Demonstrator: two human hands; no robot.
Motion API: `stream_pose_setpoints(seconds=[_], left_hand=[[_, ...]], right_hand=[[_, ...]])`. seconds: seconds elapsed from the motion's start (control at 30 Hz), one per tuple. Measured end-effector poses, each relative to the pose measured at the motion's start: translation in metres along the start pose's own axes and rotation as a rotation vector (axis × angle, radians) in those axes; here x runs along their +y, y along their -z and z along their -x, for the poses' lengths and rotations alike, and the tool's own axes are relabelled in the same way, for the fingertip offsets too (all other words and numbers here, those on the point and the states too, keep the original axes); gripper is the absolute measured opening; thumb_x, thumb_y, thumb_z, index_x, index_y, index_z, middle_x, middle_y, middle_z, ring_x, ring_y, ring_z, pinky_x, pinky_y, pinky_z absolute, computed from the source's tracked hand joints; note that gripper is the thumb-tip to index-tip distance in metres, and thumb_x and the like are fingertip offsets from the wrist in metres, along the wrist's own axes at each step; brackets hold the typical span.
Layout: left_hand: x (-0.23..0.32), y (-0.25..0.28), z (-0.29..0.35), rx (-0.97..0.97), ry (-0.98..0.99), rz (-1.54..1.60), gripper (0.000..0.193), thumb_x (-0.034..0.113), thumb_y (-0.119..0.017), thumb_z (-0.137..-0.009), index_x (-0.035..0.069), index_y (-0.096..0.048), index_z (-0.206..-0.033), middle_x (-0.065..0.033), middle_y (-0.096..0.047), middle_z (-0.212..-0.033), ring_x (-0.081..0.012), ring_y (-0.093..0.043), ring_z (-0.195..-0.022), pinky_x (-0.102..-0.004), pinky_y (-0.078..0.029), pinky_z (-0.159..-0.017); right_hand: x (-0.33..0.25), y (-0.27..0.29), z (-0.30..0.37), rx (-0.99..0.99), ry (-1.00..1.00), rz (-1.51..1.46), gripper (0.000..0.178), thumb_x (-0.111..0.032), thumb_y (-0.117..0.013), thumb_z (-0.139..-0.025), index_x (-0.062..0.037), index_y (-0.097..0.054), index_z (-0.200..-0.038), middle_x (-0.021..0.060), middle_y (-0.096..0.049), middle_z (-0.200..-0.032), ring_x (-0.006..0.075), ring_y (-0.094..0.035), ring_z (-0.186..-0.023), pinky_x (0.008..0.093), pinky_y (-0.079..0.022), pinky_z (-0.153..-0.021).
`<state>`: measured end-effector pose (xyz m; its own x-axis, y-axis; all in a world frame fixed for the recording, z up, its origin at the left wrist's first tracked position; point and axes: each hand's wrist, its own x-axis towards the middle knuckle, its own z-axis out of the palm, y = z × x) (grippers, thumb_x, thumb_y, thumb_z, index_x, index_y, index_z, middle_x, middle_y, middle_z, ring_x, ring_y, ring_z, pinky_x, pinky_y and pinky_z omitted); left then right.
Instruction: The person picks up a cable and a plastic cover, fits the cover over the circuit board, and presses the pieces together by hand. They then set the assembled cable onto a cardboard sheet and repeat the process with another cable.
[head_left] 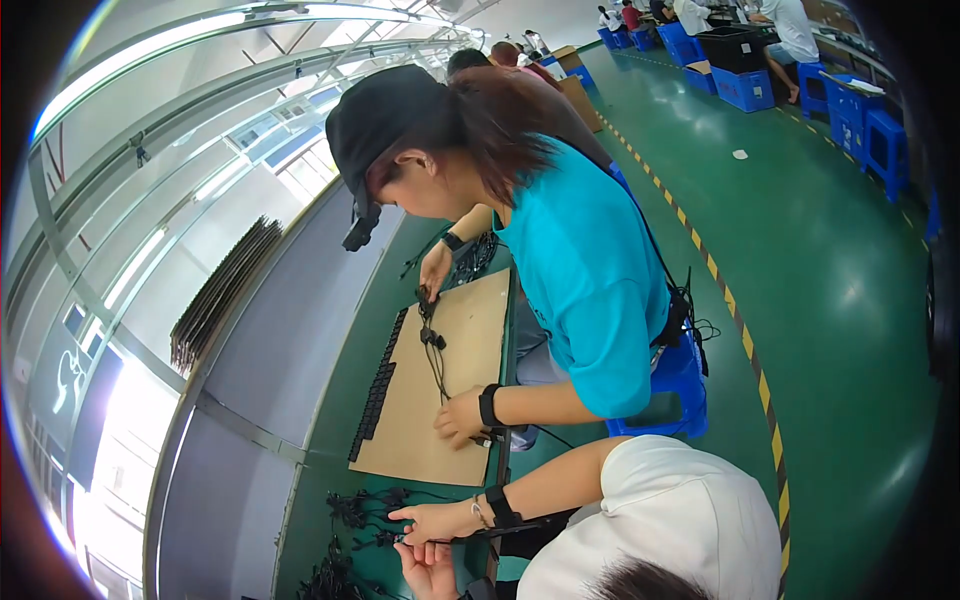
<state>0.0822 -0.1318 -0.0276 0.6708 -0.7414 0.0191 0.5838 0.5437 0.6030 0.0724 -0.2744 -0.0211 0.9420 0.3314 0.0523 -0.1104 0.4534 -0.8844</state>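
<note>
My right hand [440, 521] reaches in from a white sleeve, with a black band on its wrist. Its fingers are closed on a thin black cable [376, 541]. Just below it, my left hand [430, 572] is turned partly palm up near the picture's lower edge. The left fingertips meet the right ones at the cable's small end, which is too small to make out. Black cables with connectors [348, 508] lie beside my hands on the green bench top. Another dark heap of cables [328, 578] lies nearer the lower edge.
A co-worker in a teal shirt [590, 270] handles black cables [437, 350] over a brown cardboard sheet [420, 440]. A row of black pieces [376, 400] lines its far edge. A grey panel [270, 330] backs the bench. Blue stools [690, 385] stand on the green floor.
</note>
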Motion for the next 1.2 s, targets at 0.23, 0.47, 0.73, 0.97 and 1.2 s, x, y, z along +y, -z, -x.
stream_pose_setpoints(seconds=[0.23,0.47,0.73,0.97,1.2], left_hand=[[0.001,-0.028,-0.003,0.36,-0.133,-0.133,0.026,0.031,-0.051,-0.088,0.006,-0.055,-0.092,-0.0047,-0.056,-0.082,-0.018,-0.05,-0.075,-0.0355,-0.041,-0.075],[0.042,0.05,-0.019,0.347,-0.099,0.061,0.031,0.035,-0.052,-0.086,0.007,-0.055,-0.097,-0.0014,-0.059,-0.092,-0.0163,-0.054,-0.077,-0.0326,-0.043,-0.069],[0.067,0.061,-0.018,0.257,-0.16,0.05,0.03,0.033,-0.049,-0.088,0.005,-0.055,-0.098,-0.0013,-0.059,-0.089,-0.0142,-0.052,-0.077,-0.0304,-0.043,-0.069],[0.064,0.044,-0.034,0.259,-0.203,0.167,0.025,0.026,-0.047,-0.09,0.005,-0.054,-0.102,-0.0035,-0.057,-0.088,-0.0136,-0.05,-0.077,-0.0266,-0.041,-0.069],[0.053,0.041,-0.014,0.513,-0.229,0.221,0.025,0.028,-0.049,-0.089,0.009,-0.054,-0.104,-0.0034,-0.058,-0.091,-0.0133,-0.052,-0.081,-0.027,-0.042,-0.071]], right_hand=[[-0.007,0.004,-0.001,-0.02,-0.003,0.207,0.063,-0.015,-0.05,-0.085,-0.0059,-0.016,-0.137,0.01,-0.056,-0.064,0.0167,-0.056,-0.053,0.0281,-0.048,-0.046],[0.0,0.028,-0.017,0.065,0.129,0.567,0.037,-0.026,-0.055,-0.081,-0.0001,-0.052,-0.108,0.0064,-0.056,-0.062,0.0143,-0.052,-0.051,0.0279,-0.043,-0.046],[-0.064,0.024,-0.009,0.009,0.137,0.926,0.04,-0.038,-0.052,-0.083,-0.0066,-0.067,-0.062,0.0033,-0.058,-0.053,0.009,-0.051,-0.051,0.0261,-0.04,-0.048],[-0.109,0.071,-0.048,0.275,0.127,0.772,0.024,-0.018,-0.055,-0.084,-0.0057,-0.06,-0.104,0.0033,-0.063,-0.08,0.009,-0.058,-0.063,0.0228,-0.048,-0.054],[-0.151,0.101,-0.148,0.519,0.206,1.165,0.026,-0.017,-0.058,-0.08,0.0008,-0.061,-0.099,0.0039,-0.061,-0.073,0.009,-0.057,-0.056,0.0217,-0.047,-0.044]])
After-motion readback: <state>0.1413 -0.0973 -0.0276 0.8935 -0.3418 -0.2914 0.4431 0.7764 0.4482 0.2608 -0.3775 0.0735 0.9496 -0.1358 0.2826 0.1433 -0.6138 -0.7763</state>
